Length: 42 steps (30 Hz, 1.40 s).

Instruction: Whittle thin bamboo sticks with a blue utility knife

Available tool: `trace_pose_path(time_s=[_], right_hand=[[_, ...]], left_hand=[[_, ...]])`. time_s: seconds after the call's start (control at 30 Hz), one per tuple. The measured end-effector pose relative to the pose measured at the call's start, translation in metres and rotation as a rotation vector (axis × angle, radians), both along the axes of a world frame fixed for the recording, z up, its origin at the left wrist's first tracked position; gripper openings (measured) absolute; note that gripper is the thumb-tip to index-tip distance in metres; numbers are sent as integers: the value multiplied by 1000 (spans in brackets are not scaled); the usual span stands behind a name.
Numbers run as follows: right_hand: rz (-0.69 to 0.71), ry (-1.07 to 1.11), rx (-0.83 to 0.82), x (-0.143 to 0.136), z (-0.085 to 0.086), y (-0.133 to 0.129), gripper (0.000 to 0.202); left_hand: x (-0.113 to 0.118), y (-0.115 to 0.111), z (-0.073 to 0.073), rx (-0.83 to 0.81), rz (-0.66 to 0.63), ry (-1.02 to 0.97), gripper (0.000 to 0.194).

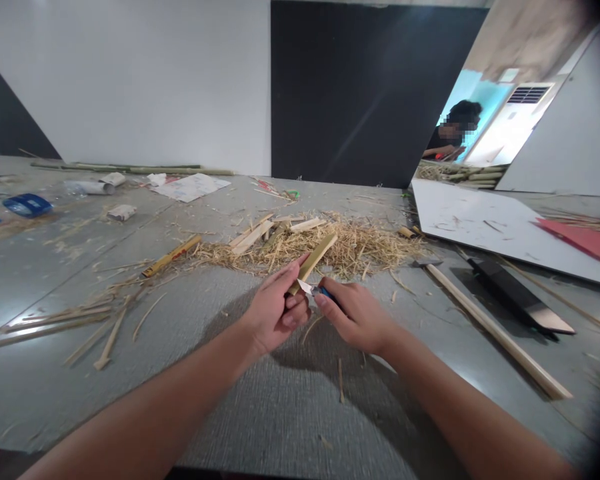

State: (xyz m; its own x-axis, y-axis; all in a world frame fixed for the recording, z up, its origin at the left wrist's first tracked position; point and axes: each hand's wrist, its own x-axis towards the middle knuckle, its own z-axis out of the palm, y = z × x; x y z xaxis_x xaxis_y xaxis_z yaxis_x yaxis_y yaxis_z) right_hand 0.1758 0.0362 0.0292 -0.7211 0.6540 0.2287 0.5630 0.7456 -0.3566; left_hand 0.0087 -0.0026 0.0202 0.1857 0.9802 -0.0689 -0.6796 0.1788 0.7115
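My left hand (279, 303) is closed around the lower end of a split bamboo strip (320, 255), which slants up and away to the right. In my right hand (353, 313) is a utility knife (325, 292) with a blue handle, gripped in closed fingers. Its pale blade lies against the strip close to my left fingers; whether it is cutting in, I cannot tell. Just beyond both hands spreads a heap of bamboo shavings (380, 247), with several cut bamboo pieces (253, 237) on its left side.
On the right lie a long-handled tool (500, 333), a black flat object (520, 293) and a white board (505, 227) bearing a red sheet (583, 240). Thin strips (60, 320) and a yellow stick (173, 255) lie left. A plastic bottle (27, 205) is farther left. Another person (453, 130) appears beyond the panels.
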Motion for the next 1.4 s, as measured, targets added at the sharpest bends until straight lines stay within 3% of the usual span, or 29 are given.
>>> trace_pose_path(time_s=[0.27,0.73,1.03,1.4], right_hand=[[19,8,0,1,-2,2,37],[68,-19,14,1,-2,2,40],[-60,-149,225,4,3,6,41],[-225,-176,230,7,4,21,48]], left_hand=[[2,-1,3,2,64,80,41],[4,-1,4,-14,62,78,36],[2,0,3,-5,51,79,37],[-2,2,7,17,36,108,33]])
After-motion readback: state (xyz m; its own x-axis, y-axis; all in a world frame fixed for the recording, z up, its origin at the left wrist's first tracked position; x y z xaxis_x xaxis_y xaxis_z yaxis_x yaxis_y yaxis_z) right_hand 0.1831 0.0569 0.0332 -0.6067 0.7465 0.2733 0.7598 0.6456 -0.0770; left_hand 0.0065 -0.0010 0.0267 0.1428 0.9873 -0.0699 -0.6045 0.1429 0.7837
